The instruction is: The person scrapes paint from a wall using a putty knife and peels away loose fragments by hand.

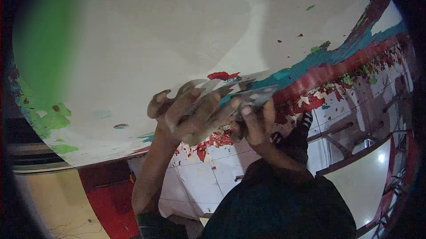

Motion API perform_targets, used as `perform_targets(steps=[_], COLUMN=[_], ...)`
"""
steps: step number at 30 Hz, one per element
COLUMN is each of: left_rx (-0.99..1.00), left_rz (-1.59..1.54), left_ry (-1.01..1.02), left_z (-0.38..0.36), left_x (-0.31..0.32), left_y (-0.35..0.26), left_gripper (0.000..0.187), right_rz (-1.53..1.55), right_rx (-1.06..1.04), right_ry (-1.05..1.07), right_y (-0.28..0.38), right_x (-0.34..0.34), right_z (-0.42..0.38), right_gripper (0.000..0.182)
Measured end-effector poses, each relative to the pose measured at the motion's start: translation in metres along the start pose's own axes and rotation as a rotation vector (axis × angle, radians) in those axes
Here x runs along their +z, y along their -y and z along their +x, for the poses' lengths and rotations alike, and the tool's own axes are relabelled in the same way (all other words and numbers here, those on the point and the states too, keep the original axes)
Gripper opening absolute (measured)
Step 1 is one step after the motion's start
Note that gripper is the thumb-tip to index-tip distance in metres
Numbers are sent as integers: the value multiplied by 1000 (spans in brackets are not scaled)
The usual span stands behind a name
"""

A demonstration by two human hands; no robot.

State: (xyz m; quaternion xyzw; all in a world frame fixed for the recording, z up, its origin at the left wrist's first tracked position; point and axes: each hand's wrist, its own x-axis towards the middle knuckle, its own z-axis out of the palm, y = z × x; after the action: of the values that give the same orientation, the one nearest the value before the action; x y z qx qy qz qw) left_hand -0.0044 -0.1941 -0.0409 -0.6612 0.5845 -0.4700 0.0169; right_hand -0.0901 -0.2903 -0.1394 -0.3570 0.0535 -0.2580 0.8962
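A flat grey scraper, smeared by motion, lies against the painted wall at the edge of its teal and red paint. Closed round its near end is my right hand, thumb on top. My left hand is curled beside it, with its fingertips reaching the scraper; motion blurs these fingers and partly hides their hold. A small red paint patch sits just above the hands. Along the wall runs a teal band above a dark red band, both ragged-edged.
Red and green paint flakes litter the pale tiled floor below. A white panel with a dark frame stands at lower right. A red panel is at lower left. Green paint covers the wall's left side.
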Motion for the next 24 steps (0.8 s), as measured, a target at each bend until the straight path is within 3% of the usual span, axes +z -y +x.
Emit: perform_targets(steps=[4,7,10,13,17,24], left_rx=[70,-44,-41,-67,-40,-32], left_rz=[-62,-56,-11,80,188,214], left_ry=[-25,4,-39,-48,48,39], left_z=[-7,-2,-6,1,4,-1], left_x=[0,-3,3,8,6,8], left_y=[13,6,7,3,3,4], left_gripper=[24,22,18,34,52,54], right_rz=[-59,139,26,199,333,515], right_rx=[58,345,304,397,470,412], right_ry=[-33,15,-23,-136,-110,-135], right_y=[2,4,0,15,4,2], right_x=[7,2,6,23,28,40], right_z=[1,2,6,3,-5,-3], right_gripper=[29,33,39,36,34,32])
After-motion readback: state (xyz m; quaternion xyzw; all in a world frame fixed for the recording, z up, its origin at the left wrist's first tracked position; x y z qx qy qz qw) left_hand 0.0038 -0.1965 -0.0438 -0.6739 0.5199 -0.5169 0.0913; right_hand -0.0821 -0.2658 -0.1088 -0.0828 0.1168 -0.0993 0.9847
